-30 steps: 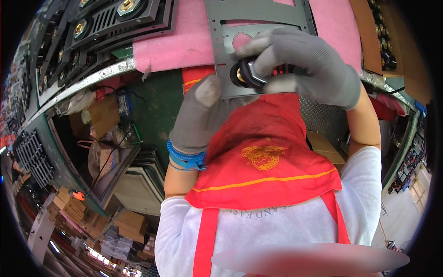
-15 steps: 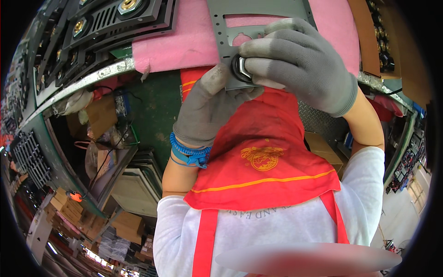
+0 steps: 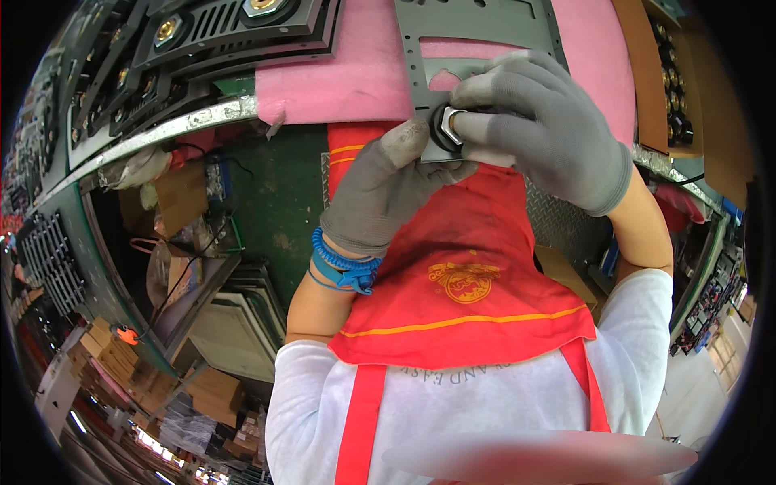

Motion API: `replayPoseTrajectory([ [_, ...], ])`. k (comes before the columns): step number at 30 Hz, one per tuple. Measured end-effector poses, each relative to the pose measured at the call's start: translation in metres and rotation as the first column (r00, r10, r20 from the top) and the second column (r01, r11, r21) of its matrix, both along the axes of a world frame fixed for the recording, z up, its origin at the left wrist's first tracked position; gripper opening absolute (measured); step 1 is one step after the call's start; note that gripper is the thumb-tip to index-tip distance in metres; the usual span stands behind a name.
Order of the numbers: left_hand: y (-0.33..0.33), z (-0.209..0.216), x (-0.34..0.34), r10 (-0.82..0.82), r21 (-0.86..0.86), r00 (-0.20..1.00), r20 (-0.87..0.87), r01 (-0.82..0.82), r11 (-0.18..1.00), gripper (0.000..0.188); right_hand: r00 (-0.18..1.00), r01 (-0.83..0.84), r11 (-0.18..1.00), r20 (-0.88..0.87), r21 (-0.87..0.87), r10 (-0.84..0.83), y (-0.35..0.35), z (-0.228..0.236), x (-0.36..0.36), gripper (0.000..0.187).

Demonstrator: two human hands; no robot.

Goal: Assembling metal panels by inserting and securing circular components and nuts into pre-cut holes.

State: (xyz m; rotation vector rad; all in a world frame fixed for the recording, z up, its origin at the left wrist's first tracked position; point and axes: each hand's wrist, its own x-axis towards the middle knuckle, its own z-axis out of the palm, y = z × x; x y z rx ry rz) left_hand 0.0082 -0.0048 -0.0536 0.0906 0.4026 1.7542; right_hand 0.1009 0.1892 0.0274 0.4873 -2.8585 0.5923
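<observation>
A grey sheet-metal panel (image 3: pixel 465 23) with cut-outs lies on pink foam, its near end sticking out toward me. On that near end sits a black round fitting with a shiny hex nut (image 3: pixel 450 127) around it. My left hand (image 3: pixel 380 182), in a grey glove, grips the panel's near corner, thumb at its left edge and fingers underneath, partly hidden. My right hand (image 3: pixel 554 125), gloved too, has its fingers closed on the hex nut from the right. Its fingertips cover part of the nut and panel.
Stacked dark panels (image 3: pixel 242 48) with brass-coloured nuts stand at the left on the bench. Pink foam (image 3: pixel 339 89) covers the bench middle. An open cardboard box (image 3: pixel 643 81) of black fittings stands at the right. Under the bench, flat boards (image 3: pixel 230 339) lean near a green floor (image 3: pixel 279 218).
The whole scene sits slightly farther right and lower in view. My right fingers have shifted around the hex nut, showing a little more of it. My left hand keeps its grip on the panel.
</observation>
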Motion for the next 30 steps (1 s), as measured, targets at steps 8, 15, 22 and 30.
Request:
replayPoseTrajectory([
  [8, 0.006, 0.001, 0.002, -0.032, -0.058, 0.996, -0.085, 0.027, 0.998, 0.05, 1.0, 0.018, 0.999, -0.02, -0.038, -0.019, -0.001, 0.011, -0.006, 0.027],
  [15, 0.008, 0.0, 0.006, -0.034, -0.042, 0.999, -0.023, 0.033, 0.999, 0.043, 0.957, 0.098, 0.979, 0.286, -0.181, -0.043, -0.004, 0.009, -0.006, 0.027],
  [22, 0.005, -0.002, 0.006, -0.061, -0.052, 0.997, -0.057, 0.058, 0.997, 0.048, 0.991, 0.099, 0.985, 0.102, -0.145, -0.084, -0.002, 0.015, -0.001, 0.025],
  [30, 0.007, -0.002, 0.003, 0.007, 0.091, 0.998, -0.057, -0.002, 0.996, 0.039, 0.994, 0.107, 0.993, -0.003, -0.052, -0.107, 0.006, 0.013, -0.003, 0.028],
])
